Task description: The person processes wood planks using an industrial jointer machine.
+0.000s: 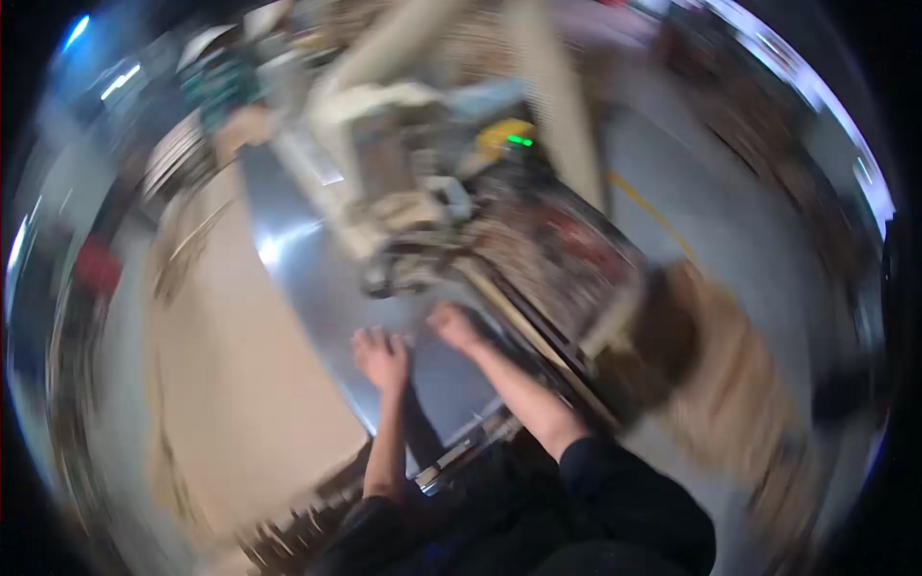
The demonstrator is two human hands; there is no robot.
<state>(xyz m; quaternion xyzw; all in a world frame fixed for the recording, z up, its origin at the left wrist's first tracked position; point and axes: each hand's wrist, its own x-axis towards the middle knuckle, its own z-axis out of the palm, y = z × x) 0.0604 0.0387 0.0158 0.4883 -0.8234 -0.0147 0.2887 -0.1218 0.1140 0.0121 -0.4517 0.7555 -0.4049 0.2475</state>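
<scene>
The whole view is blurred by motion. My left hand [381, 357] lies over the shiny metal table [317, 259] of a machine, its fingers spread. To its right, close to a long narrow rail [523, 331], is my right hand [455, 326]. Its fingers look curled together, and anything inside them is hidden. Just beyond both hands sits a dark, rounded machine part [403, 264], apart from my fingers.
A large tan board [259, 374] lies left of the metal table. Thick pale hoses [557, 106] rise behind the machine, beside a yellow unit with a green display [504, 139]. Another person [221, 86] stands at the far left end. A brown sack-like shape [730, 374] is right.
</scene>
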